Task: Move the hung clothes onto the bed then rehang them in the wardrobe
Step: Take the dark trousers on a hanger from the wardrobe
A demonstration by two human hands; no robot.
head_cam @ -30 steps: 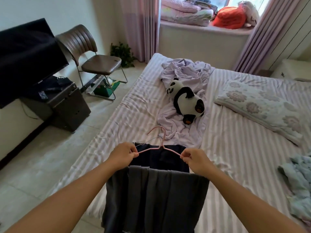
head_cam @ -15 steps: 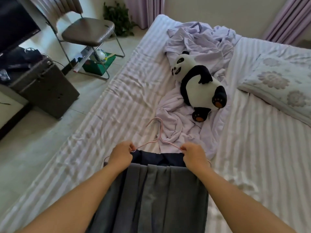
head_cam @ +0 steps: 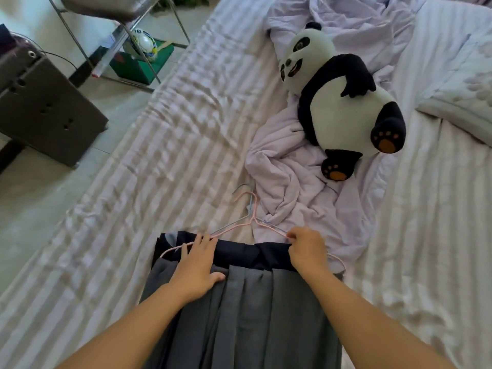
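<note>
A grey garment (head_cam: pixel 247 315) with a dark navy one (head_cam: pixel 250 251) under it lies flat on the striped bed (head_cam: pixel 173 145), both draped over wire hangers. A pink hanger (head_cam: pixel 249 219) and a silver one beside it point their hooks away from me. My left hand (head_cam: pixel 197 265) rests flat, fingers spread, on the grey and navy cloth at the hanger's left arm. My right hand (head_cam: pixel 306 249) pinches the pink hanger's right arm at the navy garment's top edge.
A panda plush (head_cam: pixel 343 102) lies on a crumpled lilac sheet (head_cam: pixel 287 177) just beyond the hangers. A pillow (head_cam: pixel 460 102) sits at the right. On the floor to the left stand a dark cabinet (head_cam: pixel 45 110) and a chair (head_cam: pixel 111 12) over a green box (head_cam: pixel 141 65).
The clothes on their hangers came down from mid-air onto the bed. My left hand let go of the hanger and flattened on the cloth. The view tilted down and closer.
</note>
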